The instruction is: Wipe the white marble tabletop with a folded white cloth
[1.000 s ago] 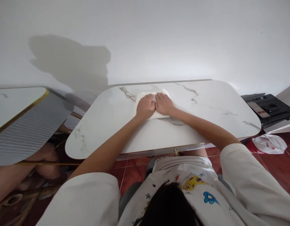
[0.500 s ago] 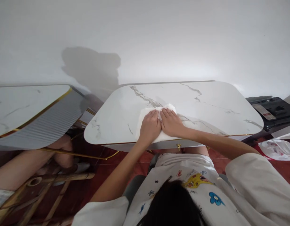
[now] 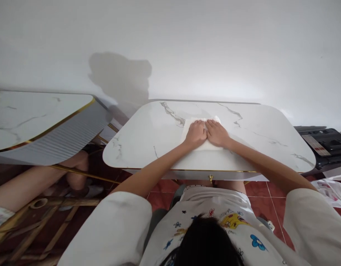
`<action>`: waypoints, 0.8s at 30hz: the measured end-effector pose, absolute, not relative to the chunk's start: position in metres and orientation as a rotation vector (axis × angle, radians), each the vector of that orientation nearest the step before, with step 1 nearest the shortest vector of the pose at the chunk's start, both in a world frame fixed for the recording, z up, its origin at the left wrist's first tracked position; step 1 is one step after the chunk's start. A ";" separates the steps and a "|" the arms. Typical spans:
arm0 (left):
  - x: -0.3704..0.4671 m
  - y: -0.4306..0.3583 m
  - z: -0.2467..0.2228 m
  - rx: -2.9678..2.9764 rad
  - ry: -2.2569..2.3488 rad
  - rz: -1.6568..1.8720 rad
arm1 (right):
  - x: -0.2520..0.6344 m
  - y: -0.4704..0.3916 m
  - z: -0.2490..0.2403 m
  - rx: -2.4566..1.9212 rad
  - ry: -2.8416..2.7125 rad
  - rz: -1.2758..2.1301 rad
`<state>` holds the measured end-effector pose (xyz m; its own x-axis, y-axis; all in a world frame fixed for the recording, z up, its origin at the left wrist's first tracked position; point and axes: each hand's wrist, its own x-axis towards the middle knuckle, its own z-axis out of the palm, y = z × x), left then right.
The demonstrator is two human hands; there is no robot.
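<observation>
Side by side, my left hand (image 3: 196, 133) and my right hand (image 3: 217, 133) press down on a white cloth (image 3: 205, 145). Their fingers are held together and slightly bent over its far part, with the thumbs meeting in the middle. The cloth lies spread on the white, grey-veined marble-look top of a dressing table (image 3: 142, 136), near its centre. Parts of the cloth are covered by my palms. A small gold knob (image 3: 211, 178) shows on the drawer front below the gold-trimmed edge.
On the left stands a second marble-look table (image 3: 34, 114) with ribbed grey sides; another person's leg (image 3: 29, 184) is beneath it, above a bamboo frame (image 3: 54, 201). A black appliance (image 3: 331, 142) and a plastic bag (image 3: 329, 192) are at right. A white wall rises behind.
Both hands have pushed the cloth away from the front edge and somewhat to the right across the tabletop. My arms are stretched further forward, and the view has shifted slightly.
</observation>
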<state>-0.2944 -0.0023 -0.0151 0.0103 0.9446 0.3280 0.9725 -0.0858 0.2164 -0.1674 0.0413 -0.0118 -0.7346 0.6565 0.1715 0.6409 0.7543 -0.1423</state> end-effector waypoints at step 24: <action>-0.370 0.180 -0.013 -2.048 -2.219 -0.780 | -0.256 0.223 -0.012 -1.226 -2.592 0.104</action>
